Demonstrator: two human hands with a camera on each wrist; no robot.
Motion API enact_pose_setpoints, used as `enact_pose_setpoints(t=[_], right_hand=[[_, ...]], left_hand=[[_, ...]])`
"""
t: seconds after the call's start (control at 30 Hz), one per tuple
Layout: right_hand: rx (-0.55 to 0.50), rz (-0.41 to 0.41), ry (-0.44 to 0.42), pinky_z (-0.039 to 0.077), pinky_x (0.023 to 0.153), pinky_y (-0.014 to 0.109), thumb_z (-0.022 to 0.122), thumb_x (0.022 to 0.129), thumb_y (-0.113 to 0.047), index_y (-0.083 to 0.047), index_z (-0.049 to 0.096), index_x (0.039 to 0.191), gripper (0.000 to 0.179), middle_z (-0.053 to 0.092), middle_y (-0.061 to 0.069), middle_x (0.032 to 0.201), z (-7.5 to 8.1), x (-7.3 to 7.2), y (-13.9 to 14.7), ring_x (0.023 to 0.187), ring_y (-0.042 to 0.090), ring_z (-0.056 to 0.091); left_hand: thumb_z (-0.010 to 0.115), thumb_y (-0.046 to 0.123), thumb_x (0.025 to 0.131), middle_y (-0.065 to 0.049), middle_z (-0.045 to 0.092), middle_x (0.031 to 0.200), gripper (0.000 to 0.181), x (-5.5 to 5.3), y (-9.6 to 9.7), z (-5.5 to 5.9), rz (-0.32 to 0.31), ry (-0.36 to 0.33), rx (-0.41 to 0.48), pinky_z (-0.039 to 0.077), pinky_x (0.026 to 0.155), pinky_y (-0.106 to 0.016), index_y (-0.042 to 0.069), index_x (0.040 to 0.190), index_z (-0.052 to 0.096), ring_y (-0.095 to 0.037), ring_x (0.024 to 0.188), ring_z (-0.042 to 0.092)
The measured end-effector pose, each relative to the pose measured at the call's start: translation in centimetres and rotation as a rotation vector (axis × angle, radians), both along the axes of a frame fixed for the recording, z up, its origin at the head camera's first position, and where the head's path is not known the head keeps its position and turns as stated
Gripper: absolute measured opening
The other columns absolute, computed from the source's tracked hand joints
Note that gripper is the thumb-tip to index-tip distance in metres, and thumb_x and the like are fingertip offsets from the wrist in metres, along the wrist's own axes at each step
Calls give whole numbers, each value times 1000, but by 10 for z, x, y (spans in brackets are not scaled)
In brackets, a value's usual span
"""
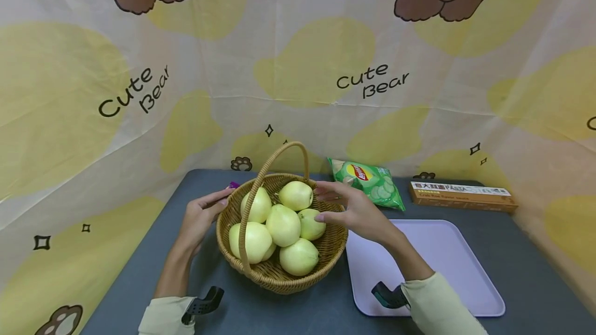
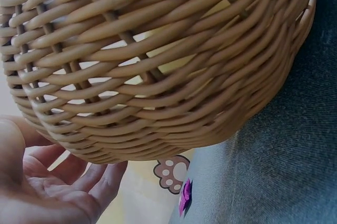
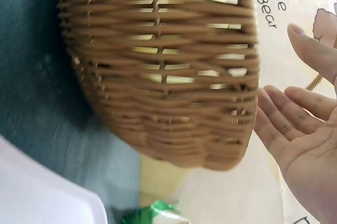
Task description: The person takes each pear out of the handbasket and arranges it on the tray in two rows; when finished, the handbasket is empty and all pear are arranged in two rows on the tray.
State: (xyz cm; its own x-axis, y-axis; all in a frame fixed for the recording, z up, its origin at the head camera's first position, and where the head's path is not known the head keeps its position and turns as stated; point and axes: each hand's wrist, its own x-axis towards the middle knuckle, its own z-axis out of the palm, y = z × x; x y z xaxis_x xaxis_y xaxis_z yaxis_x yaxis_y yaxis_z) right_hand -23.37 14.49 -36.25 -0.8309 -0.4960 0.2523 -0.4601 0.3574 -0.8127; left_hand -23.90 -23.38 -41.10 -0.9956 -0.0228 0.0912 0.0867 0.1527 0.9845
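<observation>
A woven wicker basket [image 1: 281, 286] with a tall arched handle stands on the dark table. Several pale yellow-green round fruits, which look like pears [image 1: 283, 225], are heaped inside it. At the basket's left rim is my left hand [image 1: 200, 218], its fingers loosely extended along the outside; the left wrist view shows them partly behind the weave. My right hand [image 1: 356, 208] is at the right rim, thumb spread apart over the fruit. In the right wrist view its fingertips [image 3: 263, 97] meet the rim, though firm contact is hard to tell.
A lilac tray [image 1: 447, 268] lies right of the basket, under the right forearm. Behind stand a green chip bag [image 1: 372, 185] and a brown pasta box [image 1: 461, 198]. A small purple item [image 1: 234, 185] shows beyond the left fingers. A printed cloth [image 1: 298, 66] hangs behind the table.
</observation>
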Motion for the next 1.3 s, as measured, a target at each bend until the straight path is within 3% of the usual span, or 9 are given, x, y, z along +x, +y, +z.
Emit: enact_pose_setpoints(t=[0.2, 0.37, 0.63, 0.87, 1.3], right_hand=[[23, 24, -28, 50, 114, 53, 87, 91, -32, -13, 55, 155, 74, 66, 7, 145, 8, -2, -10, 132, 23, 63], [49, 76, -32, 50, 113, 57, 85, 93, -29, -5, 57, 151, 69, 68, 15, 141, 16, -5, -16, 131, 29, 65], [86, 144, -96, 50, 113, 56, 86, 92, -26, -6, 60, 149, 65, 66, 13, 143, 30, -14, -23, 133, 30, 64], [112, 200, -110, 51, 114, 46, 87, 91, -21, -1, 62, 146, 64, 67, 13, 143, 41, -30, -29, 132, 26, 64], [198, 314, -182, 51, 114, 47, 85, 92, -15, 1, 59, 148, 64, 68, 19, 140, 40, -60, -41, 131, 30, 65]], left_hand=[[61, 17, 109, -18, 56, 155, 41, 1, -1, 2, -8, -13, 16, 56, 96, -18, 0, 147, 62, -1, 120, 65], [61, 18, 110, -15, 56, 156, 41, 3, 0, 3, -8, -21, 19, 56, 98, -17, 2, 147, 62, -2, 124, 64], [61, 18, 109, -16, 54, 157, 42, 3, -1, 0, -8, -13, 33, 56, 97, -18, 0, 148, 61, 0, 124, 64], [62, 21, 109, -18, 53, 158, 44, 2, -1, -2, -8, -4, 29, 56, 97, -18, 0, 148, 61, 2, 121, 64], [62, 20, 109, -16, 52, 160, 44, 0, -1, -5, -12, -9, 44, 55, 99, -19, 1, 149, 60, -1, 126, 63]])
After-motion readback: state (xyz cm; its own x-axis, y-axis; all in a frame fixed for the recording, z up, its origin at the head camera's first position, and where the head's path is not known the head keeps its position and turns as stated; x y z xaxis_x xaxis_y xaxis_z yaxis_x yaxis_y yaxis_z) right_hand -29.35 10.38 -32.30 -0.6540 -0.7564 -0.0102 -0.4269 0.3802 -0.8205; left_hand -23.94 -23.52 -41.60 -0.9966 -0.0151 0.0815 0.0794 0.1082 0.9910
